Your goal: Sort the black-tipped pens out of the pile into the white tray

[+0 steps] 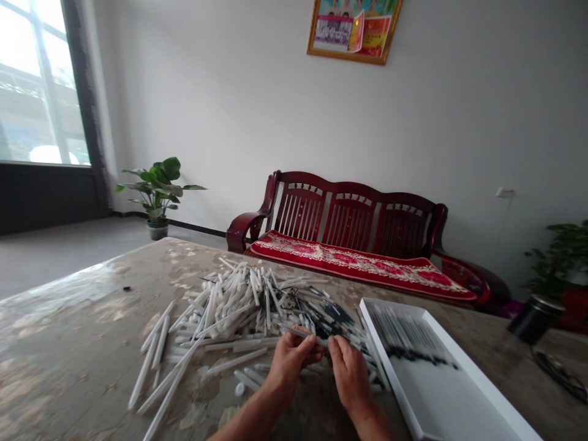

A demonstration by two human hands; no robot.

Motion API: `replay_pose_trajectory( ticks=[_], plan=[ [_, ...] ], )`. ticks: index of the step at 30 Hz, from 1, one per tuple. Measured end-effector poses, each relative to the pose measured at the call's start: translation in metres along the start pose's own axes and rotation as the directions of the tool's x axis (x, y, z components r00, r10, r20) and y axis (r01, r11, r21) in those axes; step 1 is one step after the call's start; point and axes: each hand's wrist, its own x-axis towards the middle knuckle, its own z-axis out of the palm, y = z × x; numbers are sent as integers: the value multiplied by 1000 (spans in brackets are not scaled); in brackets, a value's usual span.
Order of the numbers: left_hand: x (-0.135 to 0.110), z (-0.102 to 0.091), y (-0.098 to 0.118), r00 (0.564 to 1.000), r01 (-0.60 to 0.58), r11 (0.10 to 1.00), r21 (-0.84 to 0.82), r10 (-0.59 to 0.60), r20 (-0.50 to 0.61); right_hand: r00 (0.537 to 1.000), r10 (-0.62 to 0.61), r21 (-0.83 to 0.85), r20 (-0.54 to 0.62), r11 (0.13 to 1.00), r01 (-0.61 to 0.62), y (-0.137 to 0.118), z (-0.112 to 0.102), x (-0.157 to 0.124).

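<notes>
The white box [443,401] is the landmark here: inside it, a neat row of slim pens [408,331] lies side by side across the far part, their dark ends towards the near side, while the near part of its floor shows bare. By the look of it, the sorted share is small: one row lies in order, and a far larger loose pile of white tubes [239,300] spreads over the tabletop [92,367] to the left of the box, with dark slender pieces [337,313] jumbled between the pile and the box's left wall. The slender tube [296,331] in hand is also left of the box, outside it, held just above the near edge of the heap. The left hand [294,358] pinches it between thumb and curled fingers, and the right hand [349,367], nearer the box, closes thumb and fingers on its right end, though its fingertips are partly hidden. Both forearms reach forward from the near side, wrists low and hands nearly meeting, the thumbs pointing towards each other.
</notes>
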Motion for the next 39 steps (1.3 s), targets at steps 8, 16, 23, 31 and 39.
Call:
replay_pose_trajectory(
  ticks=[8, 16, 23, 31, 39],
  plan=[
    [3, -1, 1, 1000, -1, 1000, -15, 1, -26, 999, -3, 54, 32, 999, 2, 1, 1, -2],
    [2, -2, 0, 1000, -7, 1000, 5, 7, -22, 1000, 4, 81, 16, 997, -5, 0, 0, -2],
    [3, -2, 0, 1000, -26, 1000, 16, 26, -16, 999, 49, 54, 24, 997, -50, 3, 6, -2],
    [15, -13, 17, 960, -185, 980, -74, 165, -226, 974, -135, -196, 182, 966, 170, -10, 5, -6],
    [18, -15, 15, 942, -189, 981, -34, 171, -289, 958, -162, -444, 237, 859, 255, -11, 8, -8]
  ],
)
